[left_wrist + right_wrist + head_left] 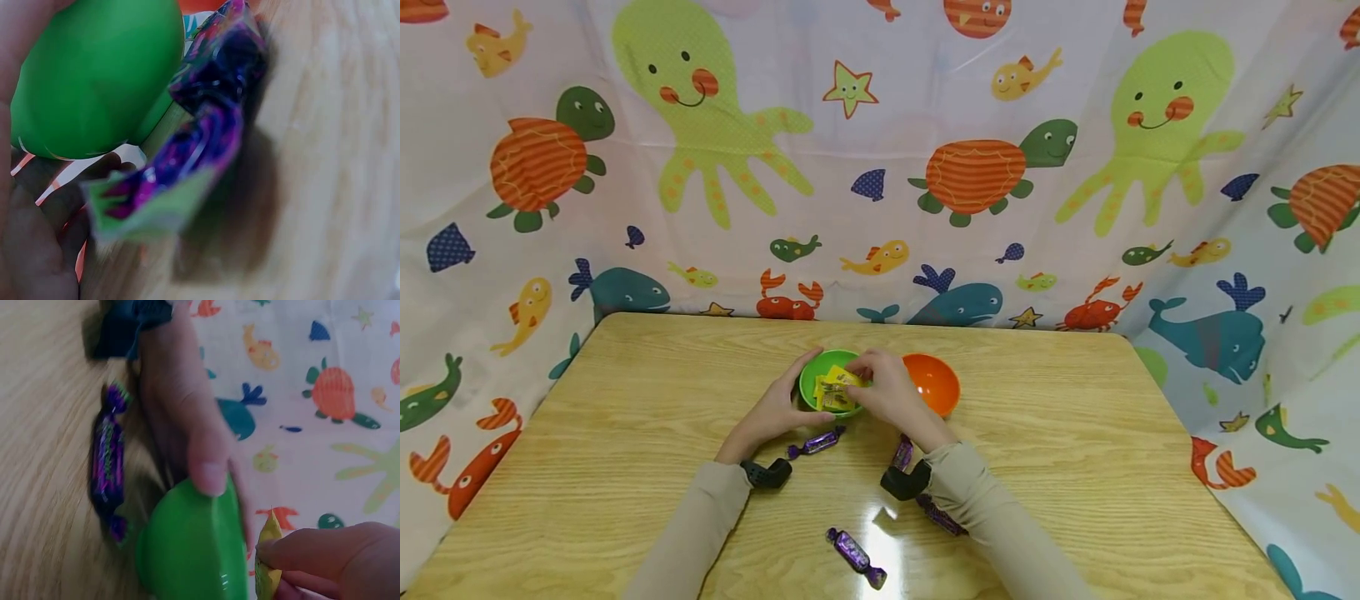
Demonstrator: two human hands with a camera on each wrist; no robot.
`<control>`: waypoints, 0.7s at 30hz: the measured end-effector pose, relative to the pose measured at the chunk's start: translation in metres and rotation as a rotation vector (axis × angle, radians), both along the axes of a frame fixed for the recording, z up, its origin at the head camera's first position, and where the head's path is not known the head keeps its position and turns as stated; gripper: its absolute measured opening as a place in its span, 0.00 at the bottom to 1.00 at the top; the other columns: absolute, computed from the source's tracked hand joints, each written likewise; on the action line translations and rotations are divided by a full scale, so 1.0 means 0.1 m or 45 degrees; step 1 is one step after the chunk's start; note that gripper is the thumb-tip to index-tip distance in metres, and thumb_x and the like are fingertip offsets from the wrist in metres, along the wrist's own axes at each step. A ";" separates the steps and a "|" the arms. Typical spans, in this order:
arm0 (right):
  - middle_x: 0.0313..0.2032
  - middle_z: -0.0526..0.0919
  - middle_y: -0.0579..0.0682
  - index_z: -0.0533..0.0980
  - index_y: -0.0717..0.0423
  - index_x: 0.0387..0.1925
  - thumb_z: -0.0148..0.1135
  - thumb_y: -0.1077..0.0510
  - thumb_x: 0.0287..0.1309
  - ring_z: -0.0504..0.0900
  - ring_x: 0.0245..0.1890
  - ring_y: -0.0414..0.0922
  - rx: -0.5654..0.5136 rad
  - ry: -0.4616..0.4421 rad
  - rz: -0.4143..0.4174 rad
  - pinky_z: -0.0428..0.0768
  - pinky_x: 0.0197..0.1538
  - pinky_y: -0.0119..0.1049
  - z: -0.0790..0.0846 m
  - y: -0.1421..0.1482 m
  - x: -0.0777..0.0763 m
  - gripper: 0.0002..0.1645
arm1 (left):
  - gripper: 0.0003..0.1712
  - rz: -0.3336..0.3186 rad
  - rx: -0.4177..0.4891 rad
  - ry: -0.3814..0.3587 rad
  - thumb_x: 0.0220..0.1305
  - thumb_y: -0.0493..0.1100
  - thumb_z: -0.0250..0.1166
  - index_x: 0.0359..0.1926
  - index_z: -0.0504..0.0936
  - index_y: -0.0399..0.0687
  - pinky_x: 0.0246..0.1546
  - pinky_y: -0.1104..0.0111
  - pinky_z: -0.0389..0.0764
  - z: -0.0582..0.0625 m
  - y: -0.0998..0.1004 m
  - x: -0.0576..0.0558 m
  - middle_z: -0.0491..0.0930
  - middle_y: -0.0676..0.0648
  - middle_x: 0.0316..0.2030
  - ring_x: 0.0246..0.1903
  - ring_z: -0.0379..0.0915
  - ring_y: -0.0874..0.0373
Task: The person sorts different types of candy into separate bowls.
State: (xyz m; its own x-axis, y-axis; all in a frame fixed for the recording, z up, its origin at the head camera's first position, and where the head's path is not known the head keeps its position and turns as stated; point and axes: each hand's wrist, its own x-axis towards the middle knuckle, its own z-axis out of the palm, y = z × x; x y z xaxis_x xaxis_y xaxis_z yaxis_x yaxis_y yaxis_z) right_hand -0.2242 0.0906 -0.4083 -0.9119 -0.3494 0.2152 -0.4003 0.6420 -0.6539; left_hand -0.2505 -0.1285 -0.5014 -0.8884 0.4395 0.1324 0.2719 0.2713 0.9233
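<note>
The person's left hand [781, 407] is curved widely round the green bowl [817, 367], thumb on the near side and fingers round the far side, holding it on the table [1060, 417]. Above that same bowl, the right hand [891, 387] has its thumb and fingertips drawn together, pinching a small yellow packet [269, 565] by the rim. More yellow packets [833, 400] lie overlapping inside the green bowl; I can't make out how many. Just beyond the right hand stands the orange bowl [942, 383], upright, its visible inside plain and shiny, part of it hidden by that hand. Purple-wrapped candies [852, 553] lie loose on the wood: one just by the left hand, two near the right forearm, one closer to the person. Behind hangs a cloth [895, 108] printed with sea animals.
</note>
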 end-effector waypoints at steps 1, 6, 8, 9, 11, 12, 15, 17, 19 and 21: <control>0.37 0.81 0.52 0.85 0.63 0.42 0.72 0.64 0.53 0.76 0.36 0.46 0.020 0.003 0.014 0.77 0.41 0.37 -0.03 -0.01 -0.04 0.13 | 0.63 0.000 -0.004 0.003 0.50 0.51 0.80 0.79 0.49 0.58 0.71 0.45 0.50 0.00 0.00 0.00 0.53 0.48 0.75 0.73 0.51 0.48; 0.37 0.82 0.52 0.86 0.62 0.42 0.71 0.66 0.53 0.77 0.38 0.46 0.145 0.013 0.070 0.79 0.45 0.39 -0.16 -0.06 -0.17 0.12 | 0.63 -0.016 0.009 0.007 0.50 0.50 0.80 0.79 0.49 0.58 0.71 0.45 0.49 0.00 0.01 0.00 0.53 0.47 0.75 0.73 0.50 0.48; 0.38 0.83 0.53 0.86 0.62 0.41 0.71 0.67 0.53 0.79 0.40 0.48 0.200 0.024 0.085 0.80 0.48 0.40 -0.17 -0.07 -0.18 0.11 | 0.62 -0.021 0.019 0.006 0.50 0.50 0.80 0.79 0.49 0.60 0.71 0.46 0.49 0.00 0.01 0.00 0.53 0.48 0.75 0.73 0.50 0.48; 0.39 0.83 0.53 0.86 0.62 0.40 0.71 0.67 0.53 0.79 0.41 0.48 0.225 0.033 0.091 0.80 0.50 0.41 -0.17 -0.08 -0.19 0.11 | 0.62 -0.021 0.025 -0.001 0.50 0.50 0.80 0.79 0.49 0.59 0.72 0.47 0.50 0.00 0.01 0.00 0.53 0.49 0.75 0.73 0.51 0.49; 0.39 0.83 0.54 0.86 0.63 0.39 0.71 0.67 0.53 0.80 0.43 0.48 0.276 0.049 0.099 0.80 0.52 0.41 -0.17 -0.11 -0.19 0.10 | 0.63 -0.020 0.033 -0.012 0.50 0.49 0.80 0.79 0.49 0.60 0.72 0.48 0.50 0.00 0.01 0.00 0.54 0.49 0.75 0.72 0.52 0.50; 0.39 0.83 0.54 0.86 0.63 0.39 0.71 0.67 0.54 0.80 0.43 0.49 0.300 0.055 0.104 0.80 0.52 0.42 -0.16 -0.12 -0.18 0.09 | 0.63 -0.018 0.032 -0.015 0.50 0.49 0.80 0.79 0.49 0.60 0.72 0.48 0.50 0.00 0.01 0.00 0.54 0.49 0.75 0.72 0.52 0.50; 0.39 0.84 0.53 0.86 0.62 0.39 0.71 0.67 0.55 0.81 0.43 0.48 0.341 0.043 0.101 0.80 0.52 0.41 -0.16 -0.14 -0.18 0.09 | 0.63 -0.019 0.027 -0.020 0.50 0.49 0.80 0.79 0.49 0.58 0.72 0.48 0.50 0.01 0.01 0.00 0.54 0.49 0.75 0.73 0.51 0.50; 0.39 0.84 0.53 0.86 0.61 0.39 0.71 0.66 0.55 0.81 0.44 0.47 0.365 0.033 0.100 0.80 0.53 0.40 -0.15 -0.15 -0.18 0.08 | 0.63 -0.014 0.021 -0.017 0.50 0.49 0.80 0.79 0.49 0.58 0.72 0.47 0.49 0.01 0.01 -0.01 0.53 0.49 0.75 0.73 0.50 0.50; 0.39 0.85 0.53 0.86 0.61 0.39 0.71 0.67 0.55 0.81 0.44 0.47 0.373 0.024 0.101 0.80 0.53 0.40 -0.15 -0.16 -0.18 0.09 | 0.63 -0.006 0.016 -0.019 0.50 0.50 0.80 0.79 0.49 0.59 0.72 0.47 0.49 0.01 0.02 0.00 0.53 0.50 0.75 0.73 0.50 0.50; 0.40 0.85 0.53 0.86 0.61 0.39 0.71 0.67 0.55 0.81 0.44 0.48 0.389 0.026 0.099 0.80 0.53 0.40 -0.14 -0.16 -0.19 0.09 | 0.63 -0.003 0.014 -0.027 0.50 0.51 0.80 0.79 0.49 0.60 0.72 0.47 0.50 0.01 0.02 0.00 0.54 0.50 0.75 0.73 0.50 0.50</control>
State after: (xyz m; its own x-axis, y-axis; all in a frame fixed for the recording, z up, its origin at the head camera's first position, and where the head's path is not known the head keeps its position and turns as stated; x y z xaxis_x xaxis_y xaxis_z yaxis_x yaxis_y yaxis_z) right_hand -0.2428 0.0741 -0.4227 -0.8767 -0.4690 0.1071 -0.4666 0.7748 -0.4267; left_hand -0.2509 -0.1268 -0.5005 -0.8900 0.4403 0.1186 0.2532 0.2608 0.9316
